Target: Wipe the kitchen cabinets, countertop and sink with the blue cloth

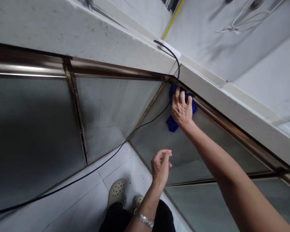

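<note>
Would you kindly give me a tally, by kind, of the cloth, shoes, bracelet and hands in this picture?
Blue cloth: 1
Shoes: 2
Bracelet: 1
Hands (left hand, right hand): 2
Total: 6

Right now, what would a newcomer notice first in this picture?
Probably the bright blue cloth, under the right hand just below the counter. Next, the black cable, curving over the counter's edge toward lower left. Then the silver bracelet on the left wrist, bottom centre.

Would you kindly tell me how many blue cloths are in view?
1: the crumpled blue fabric cloth under the right hand, beside the brown metal rail. Others may be hidden.
</note>
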Demonstrator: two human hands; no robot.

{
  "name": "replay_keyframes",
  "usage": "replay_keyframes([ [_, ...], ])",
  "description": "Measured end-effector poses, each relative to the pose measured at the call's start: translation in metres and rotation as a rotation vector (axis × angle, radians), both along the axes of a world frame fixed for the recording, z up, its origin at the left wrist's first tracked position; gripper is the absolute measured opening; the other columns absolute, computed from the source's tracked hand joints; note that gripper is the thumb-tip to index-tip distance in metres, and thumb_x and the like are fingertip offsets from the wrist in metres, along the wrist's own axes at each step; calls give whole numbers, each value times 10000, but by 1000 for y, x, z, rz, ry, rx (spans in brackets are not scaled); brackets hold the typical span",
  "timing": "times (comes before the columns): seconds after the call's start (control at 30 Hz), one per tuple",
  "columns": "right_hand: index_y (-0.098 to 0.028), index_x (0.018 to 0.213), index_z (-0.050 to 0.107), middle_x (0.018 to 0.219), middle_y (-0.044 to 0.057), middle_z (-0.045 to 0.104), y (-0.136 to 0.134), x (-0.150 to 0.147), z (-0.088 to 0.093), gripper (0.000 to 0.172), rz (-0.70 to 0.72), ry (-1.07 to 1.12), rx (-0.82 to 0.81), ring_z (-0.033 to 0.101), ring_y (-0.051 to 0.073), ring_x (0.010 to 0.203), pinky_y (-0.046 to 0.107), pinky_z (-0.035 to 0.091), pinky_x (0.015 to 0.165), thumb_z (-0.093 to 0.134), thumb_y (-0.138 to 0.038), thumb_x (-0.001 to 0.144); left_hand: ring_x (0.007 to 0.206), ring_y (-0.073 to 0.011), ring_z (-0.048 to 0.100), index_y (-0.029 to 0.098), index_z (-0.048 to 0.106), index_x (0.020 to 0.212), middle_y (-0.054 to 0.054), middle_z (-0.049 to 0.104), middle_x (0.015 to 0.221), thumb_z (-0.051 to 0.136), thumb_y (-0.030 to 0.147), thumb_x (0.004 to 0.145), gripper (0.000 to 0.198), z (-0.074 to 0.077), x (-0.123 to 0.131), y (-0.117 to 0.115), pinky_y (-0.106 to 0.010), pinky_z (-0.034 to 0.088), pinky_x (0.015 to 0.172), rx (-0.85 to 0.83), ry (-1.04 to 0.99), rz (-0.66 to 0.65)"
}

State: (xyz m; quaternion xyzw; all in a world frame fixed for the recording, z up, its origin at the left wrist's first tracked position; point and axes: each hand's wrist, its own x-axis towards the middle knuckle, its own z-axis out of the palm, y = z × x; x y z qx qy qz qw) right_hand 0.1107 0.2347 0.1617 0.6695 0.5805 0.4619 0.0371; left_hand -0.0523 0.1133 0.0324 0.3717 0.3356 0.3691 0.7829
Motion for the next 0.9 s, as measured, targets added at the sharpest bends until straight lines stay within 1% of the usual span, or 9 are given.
replay_keyframes([
  [0.1,-38,1617,356,1587,279,462,15,-4,-16,671,-15,20,56,433,370,1449,581,397,1105,303,-68,949,536,-63,518,160,741,960,-78,739,994,507,296,876,284,0,2,-1,-208,401,541,6,25,-31],
  [0.2,-44,1631,326,1600,267,451,32,-8,-31,689,-16,17,80,443,364,1449,566,425,1090,289,-65,943,544,-67,524,162,741,958,-74,741,992,497,292,888,285,-1,5,-2,-213,411,553,13,41,-42],
  [0.37,-112,1634,352,1581,229,496,54,-16,-60,686,50,17,89,485,341,1419,554,460,1077,305,-106,950,555,-73,549,165,743,926,-61,747,945,500,268,895,265,-5,7,-3,-216,426,583,46,67,-154],
  [0.43,-122,1625,377,1561,235,518,58,-17,-67,672,62,30,104,494,355,1405,580,467,1063,315,-136,956,574,-77,561,166,746,927,-61,747,944,503,254,892,261,-6,4,0,-214,431,594,48,75,-160],
  [0.5,-99,1611,400,1551,249,524,59,-18,-69,661,57,36,90,495,365,1396,587,472,1054,321,-140,956,595,-81,565,167,751,953,-69,748,971,496,258,901,275,-6,0,4,-212,437,601,34,75,-125],
  [0.6,-65,1597,414,1558,261,510,53,-15,-68,661,54,15,29,498,361,1386,570,474,1052,313,-91,944,602,-82,556,165,752,982,-85,748,1003,496,263,906,284,-5,-5,10,-212,446,606,14,69,-83],
  [0.7,-28,1571,444,1556,273,506,38,-9,-71,649,87,-23,-61,505,348,1374,538,475,1052,294,-46,940,586,-81,548,160,753,966,-95,748,993,510,251,888,271,-5,-10,13,-214,455,611,0,57,-88],
  [0.8,18,1525,489,1530,283,531,13,2,-76,616,139,-50,-176,519,337,1349,507,478,1035,297,-28,942,590,-84,557,161,755,965,-99,750,991,530,267,876,265,-6,-14,16,-214,463,618,-9,33,-63],
  [0.9,18,1522,491,1546,277,516,-17,13,-75,601,146,-62,-225,508,332,1350,498,465,1034,305,-27,952,605,-84,565,167,757,968,-98,750,1014,539,281,867,266,-6,-17,16,-209,462,620,-11,14,-9],
])
